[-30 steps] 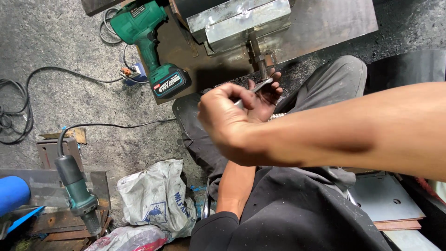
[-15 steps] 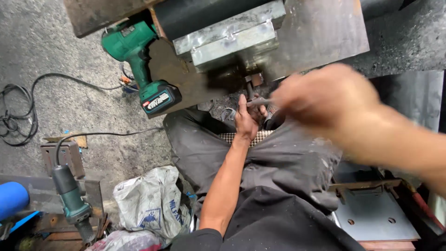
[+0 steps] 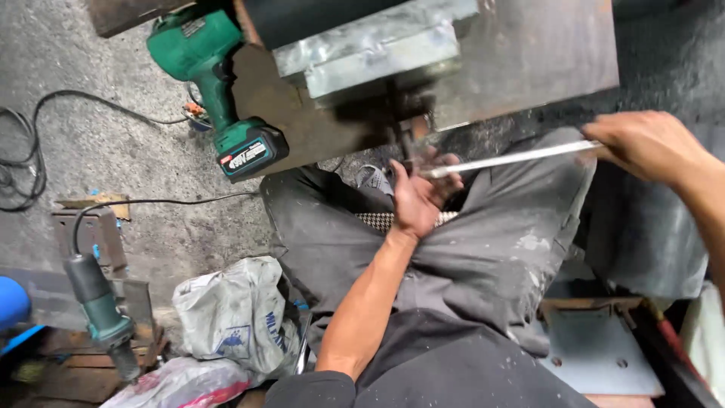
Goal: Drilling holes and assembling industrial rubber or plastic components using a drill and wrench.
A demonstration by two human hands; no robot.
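Over the lap, 2 hands' grips hold 1 metal rod (image 3: pixel 513 159): left hand (image 3: pixel 419 198), right hand (image 3: pixel 646 143).

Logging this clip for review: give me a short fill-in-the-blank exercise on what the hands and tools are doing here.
1. The right hand grips one end of a thin metal ____.
2. The rod runs from the right hand across to the ____ hand.
3. The green drill lies on the floor with ____ hand on it.
4. The grinder lies near the white ____.

Missing words: rod; left; no; bag
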